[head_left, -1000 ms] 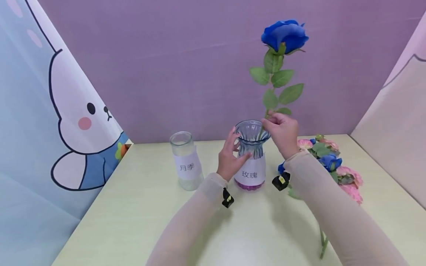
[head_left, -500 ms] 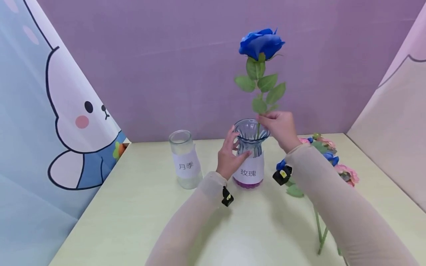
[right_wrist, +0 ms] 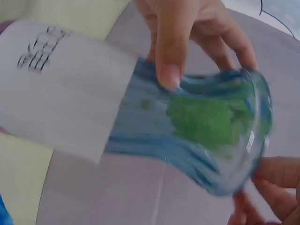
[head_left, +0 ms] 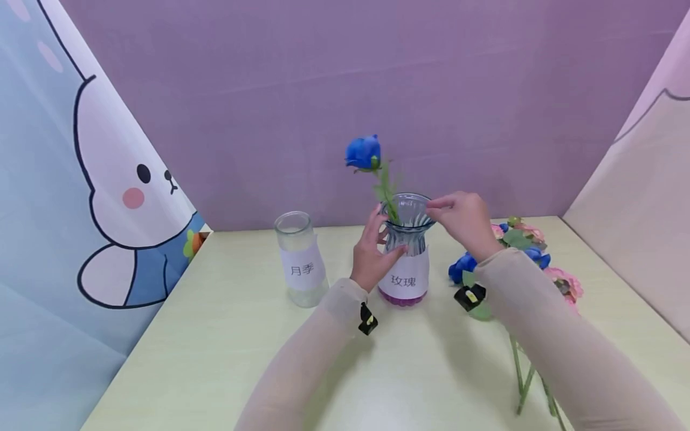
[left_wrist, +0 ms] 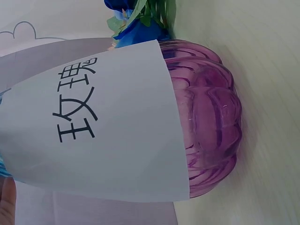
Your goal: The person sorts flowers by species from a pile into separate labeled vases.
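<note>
A blue rose (head_left: 363, 154) stands in the glass vase (head_left: 406, 242), leaning left over the rim, its flower above. The vase has a bluish flared top, a white paper label (left_wrist: 103, 126) and a purple base (left_wrist: 211, 117). My left hand (head_left: 372, 254) grips the vase's neck from the left, its thumb (right_wrist: 172, 56) on the near side. At the right side of the rim is my right hand (head_left: 460, 218), fingertips right by the glass and the rose stem away from them. Green leaves (right_wrist: 201, 119) show through the glass in the right wrist view.
Left of the vase stands a clear glass jar (head_left: 302, 263) with a white label. On the table's right lie several pink flowers (head_left: 563, 284) and blue roses (head_left: 462, 267), partly hidden by the right sleeve. A purple backdrop (head_left: 259, 120) rises behind the table.
The rose was held upright by my right hand, moved left and down into the vase, and was let go. It now leans left. My left hand has stayed on the vase.
</note>
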A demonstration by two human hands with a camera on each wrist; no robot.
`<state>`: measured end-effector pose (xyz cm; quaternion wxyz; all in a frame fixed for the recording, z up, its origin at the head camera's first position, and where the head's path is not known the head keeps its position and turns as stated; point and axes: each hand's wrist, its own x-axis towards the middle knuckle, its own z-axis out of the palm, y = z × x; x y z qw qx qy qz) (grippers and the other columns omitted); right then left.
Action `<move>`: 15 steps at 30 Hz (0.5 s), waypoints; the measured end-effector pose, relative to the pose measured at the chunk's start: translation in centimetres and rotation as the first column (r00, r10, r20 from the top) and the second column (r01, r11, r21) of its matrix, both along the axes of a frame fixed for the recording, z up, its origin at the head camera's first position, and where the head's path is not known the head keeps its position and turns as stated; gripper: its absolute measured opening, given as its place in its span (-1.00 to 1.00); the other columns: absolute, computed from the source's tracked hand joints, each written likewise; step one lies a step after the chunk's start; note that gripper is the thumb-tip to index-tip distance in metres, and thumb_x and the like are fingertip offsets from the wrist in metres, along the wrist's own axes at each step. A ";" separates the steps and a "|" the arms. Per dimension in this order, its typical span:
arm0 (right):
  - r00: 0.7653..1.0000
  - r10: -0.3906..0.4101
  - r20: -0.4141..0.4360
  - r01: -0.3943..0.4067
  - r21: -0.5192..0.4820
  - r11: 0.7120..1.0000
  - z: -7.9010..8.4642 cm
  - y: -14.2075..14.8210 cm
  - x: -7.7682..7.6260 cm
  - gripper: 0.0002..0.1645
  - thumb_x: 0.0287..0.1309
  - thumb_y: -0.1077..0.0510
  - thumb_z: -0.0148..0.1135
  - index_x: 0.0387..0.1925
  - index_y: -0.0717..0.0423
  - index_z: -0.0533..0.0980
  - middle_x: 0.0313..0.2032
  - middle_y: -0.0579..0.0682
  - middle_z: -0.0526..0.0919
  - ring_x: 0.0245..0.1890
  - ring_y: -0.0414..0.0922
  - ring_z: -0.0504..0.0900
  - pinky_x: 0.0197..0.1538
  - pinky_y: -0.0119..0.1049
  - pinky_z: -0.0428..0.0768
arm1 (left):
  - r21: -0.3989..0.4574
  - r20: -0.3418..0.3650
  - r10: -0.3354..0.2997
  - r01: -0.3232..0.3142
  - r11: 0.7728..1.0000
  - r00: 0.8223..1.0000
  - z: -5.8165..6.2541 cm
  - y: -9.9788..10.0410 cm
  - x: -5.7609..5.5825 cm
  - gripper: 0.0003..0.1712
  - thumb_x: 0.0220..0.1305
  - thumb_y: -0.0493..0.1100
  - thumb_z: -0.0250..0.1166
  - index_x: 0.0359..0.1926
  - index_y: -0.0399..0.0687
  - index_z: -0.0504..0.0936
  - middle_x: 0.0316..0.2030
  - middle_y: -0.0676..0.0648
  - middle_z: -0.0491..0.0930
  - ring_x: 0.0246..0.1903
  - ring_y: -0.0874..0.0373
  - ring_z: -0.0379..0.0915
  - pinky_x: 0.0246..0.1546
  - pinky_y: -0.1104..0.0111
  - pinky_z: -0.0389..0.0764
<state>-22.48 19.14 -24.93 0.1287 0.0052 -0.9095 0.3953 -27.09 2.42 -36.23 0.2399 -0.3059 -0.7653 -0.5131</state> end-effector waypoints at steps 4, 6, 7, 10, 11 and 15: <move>0.998 -0.028 0.059 0.032 -0.083 0.996 -0.1 1.9 0.5 -0.64 0.30 0.14 0.15 0.01 0.30 0.57 0.02 0.28 0.60 0.06 0.16 0.51 0.08 0.06 0.53 | -0.004 0.007 -0.007 0.007 1.000 1.000 0.0 0.0 -0.1 -0.30 0.06 -0.28 0.45 0.20 -0.14 0.32 0.43 -0.12 0.11 0.05 -0.09 0.53 -0.09 0.42 0.61; 0.996 -0.039 0.077 0.046 -0.103 0.994 -0.4 3.2 0.6 -0.60 0.31 0.10 0.15 0.04 0.29 0.55 0.04 0.28 0.58 0.01 0.11 0.54 0.03 -0.07 0.56 | 0.005 -0.010 -0.018 0.018 1.000 1.000 -0.1 0.0 -0.2 -0.28 0.05 -0.30 0.46 0.21 -0.16 0.31 0.42 -0.13 0.12 0.04 -0.09 0.53 -0.09 0.40 0.62; 0.996 -0.042 0.076 0.050 -0.098 0.994 -0.6 3.9 0.7 -0.58 0.31 0.07 0.15 0.05 0.29 0.54 0.04 0.28 0.58 -0.05 0.05 0.57 -0.04 -0.17 0.59 | 0.006 -0.019 -0.020 0.020 1.000 1.000 -0.1 0.0 -0.2 -0.27 0.04 -0.30 0.46 0.22 -0.16 0.31 0.42 -0.12 0.13 0.04 -0.09 0.53 -0.09 0.40 0.62; 0.995 -0.050 0.088 0.058 -0.097 0.994 -1.4 6.2 0.9 -0.51 0.31 -0.01 0.14 0.06 0.31 0.53 0.03 0.29 0.58 -0.26 -0.16 0.60 -0.22 -0.38 0.60 | 0.006 -0.031 -0.026 0.027 1.000 0.999 -0.1 -0.1 -0.2 -0.25 0.05 -0.30 0.46 0.24 -0.16 0.30 0.42 -0.11 0.12 0.04 -0.10 0.53 -0.07 0.42 0.61; 0.994 -0.050 0.092 0.059 -0.102 0.993 -1.8 7.0 1.0 -0.48 0.30 -0.03 0.15 0.06 0.33 0.53 0.01 0.29 0.59 -0.34 -0.22 0.59 -0.30 -0.43 0.59 | 0.003 -0.030 -0.025 0.025 1.000 0.999 -0.1 -0.1 -0.2 -0.25 0.06 -0.30 0.45 0.24 -0.15 0.29 0.42 -0.10 0.12 0.04 -0.10 0.53 -0.07 0.43 0.60; 0.990 -0.024 0.138 0.041 -0.121 0.992 -3.3 10.0 1.3 -0.41 0.31 -0.05 0.14 0.07 0.41 0.48 -0.19 0.09 0.66 -0.45 -0.35 0.56 -0.37 -0.45 0.63 | -0.008 -0.019 -0.015 0.015 1.000 1.000 -0.2 0.0 -0.2 -0.25 0.08 -0.28 0.44 0.26 -0.13 0.28 0.44 -0.08 0.09 0.04 -0.10 0.54 -0.08 0.41 0.61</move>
